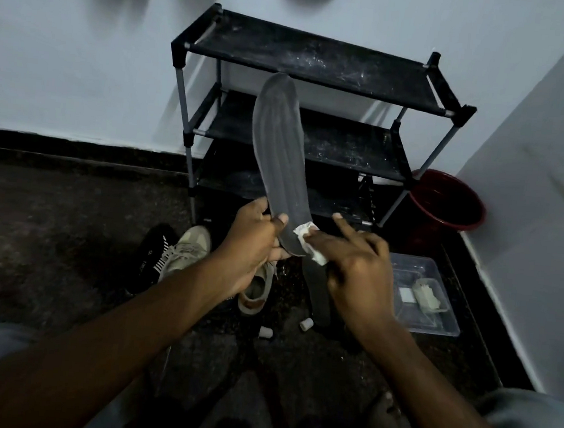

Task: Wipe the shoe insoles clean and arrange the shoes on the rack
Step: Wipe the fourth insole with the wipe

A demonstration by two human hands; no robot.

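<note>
My left hand [254, 245] grips the heel end of a long grey insole [274, 145], which stands up with its toe toward the black shoe rack [321, 63]. A small white wipe [309, 241] is pinched in my right hand [357, 271] and pressed against the insole's heel edge, with the index finger sticking out. A second dark insole [317, 299] lies on the floor under my right hand. A beige sneaker [188, 250] and a black shoe with white stripes [149, 253] lie on the floor below my left hand.
The rack has three dusty shelves and stands against the white wall. A red bucket [445, 201] sits to its right in the corner. A clear plastic box [427, 294] with small white items lies at right. Two small white caps [265, 332] lie on the dark floor.
</note>
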